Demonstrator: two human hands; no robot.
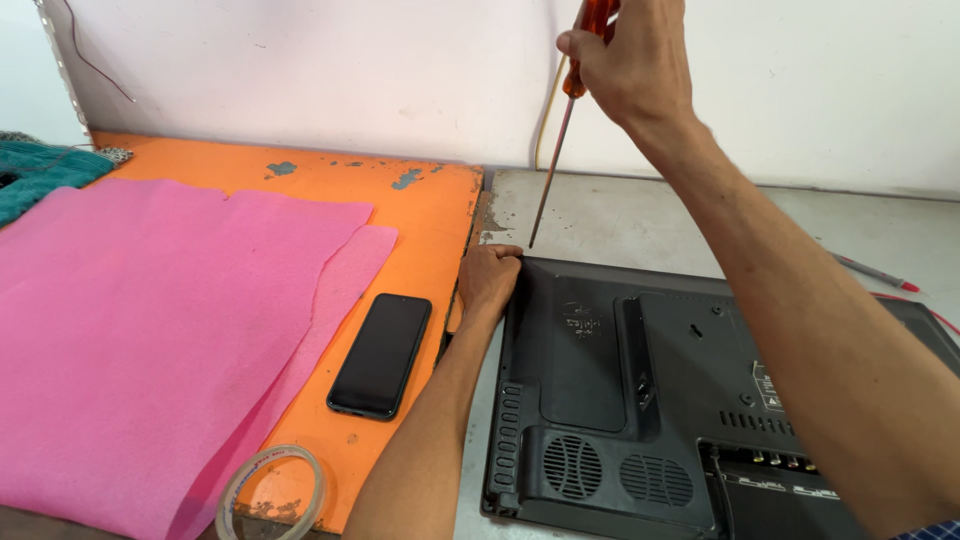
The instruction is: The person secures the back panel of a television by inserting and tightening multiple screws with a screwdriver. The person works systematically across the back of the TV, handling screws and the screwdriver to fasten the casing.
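A black television (640, 380) lies back side up on a grey table (620, 215), its vents and ports showing. My left hand (487, 281) rests on its top left corner, fingers curled over the edge. My right hand (630, 60) is raised high near the wall and grips the orange handle of a long screwdriver (555, 155). The shaft slants down, its tip just above the television's corner by my left fingers.
An orange table (420, 210) at left carries pink foam sheets (150, 330), a black phone (381, 354) and a roll of clear tape (272, 492). A red pen (875, 272) lies at far right. Teal cloth (45, 175) sits at far left.
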